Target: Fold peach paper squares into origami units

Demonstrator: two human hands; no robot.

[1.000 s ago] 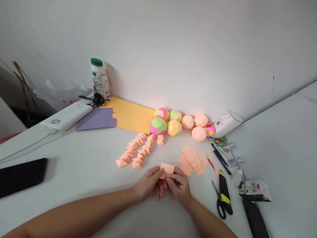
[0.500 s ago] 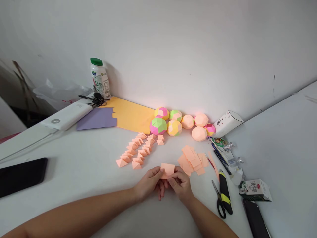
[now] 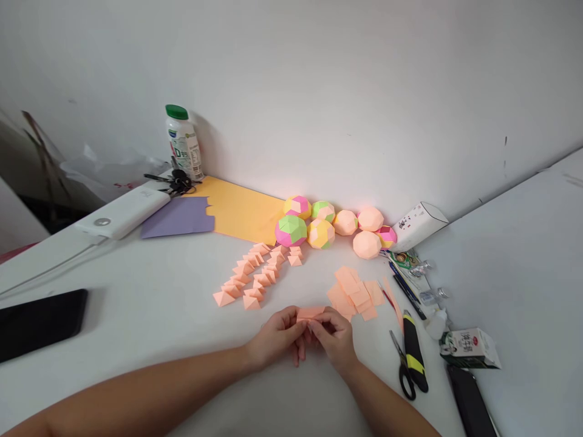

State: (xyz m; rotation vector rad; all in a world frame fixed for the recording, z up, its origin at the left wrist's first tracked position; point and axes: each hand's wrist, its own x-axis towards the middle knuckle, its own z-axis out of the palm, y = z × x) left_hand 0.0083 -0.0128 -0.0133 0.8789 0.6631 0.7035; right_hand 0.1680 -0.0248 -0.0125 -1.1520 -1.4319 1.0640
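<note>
My left hand [image 3: 277, 337] and my right hand [image 3: 334, 340] meet at the table's near middle, both pinching a small peach paper square [image 3: 310, 313] that now looks folded down to a thin strip. Just right of my hands lies a loose pile of flat peach paper squares [image 3: 354, 294]. Behind my hands, two rows of folded peach paper pieces [image 3: 252, 277] run toward the wall. Several finished paper balls [image 3: 321, 227], some peach and some multicoloured, sit against the wall.
Scissors [image 3: 402, 370] and a black-yellow cutter [image 3: 413, 352] lie right of my hands, with pens [image 3: 407, 291], a small carton [image 3: 469, 349] and a white box [image 3: 416, 226]. A black phone [image 3: 39, 323] is at left. Far left back: bottle [image 3: 182, 142], keys [image 3: 175, 181], power bank [image 3: 121, 212], purple [image 3: 180, 218] and orange sheets [image 3: 241, 209].
The peach square stood upright as a flat sheet between my fingers; now its top edge has come down and it looks like a narrow folded strip. My hands stayed in place.
</note>
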